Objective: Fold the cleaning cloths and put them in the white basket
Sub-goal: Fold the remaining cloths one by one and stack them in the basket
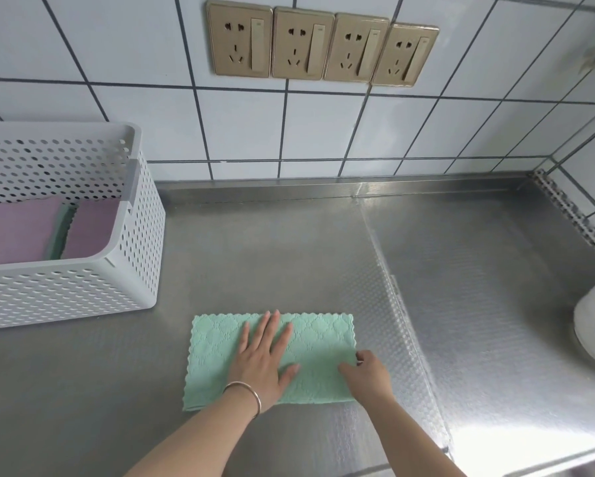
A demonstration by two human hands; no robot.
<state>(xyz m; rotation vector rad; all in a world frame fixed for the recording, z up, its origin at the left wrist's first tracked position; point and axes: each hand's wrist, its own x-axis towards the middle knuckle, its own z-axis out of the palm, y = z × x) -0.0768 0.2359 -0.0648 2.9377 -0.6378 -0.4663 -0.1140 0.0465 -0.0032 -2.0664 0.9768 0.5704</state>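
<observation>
1. Our left hand [265, 356], bangle [246, 394] at the wrist, lies flat with fingers spread on the green cleaning cloth [323, 342].
2. Our right hand [370, 375] curls over the cloth's right edge; its grip is hidden.
3. Far left of both hands, the white basket [131, 256] holds folded pink cloths [17, 228].

Mint-green quilted microfibre cloth [323, 342], scallop-edged, lying flat as a wide rectangle on the near counter. White perforated plastic basket [136, 242] well left, holding folded lilac cloths [17, 228].
</observation>
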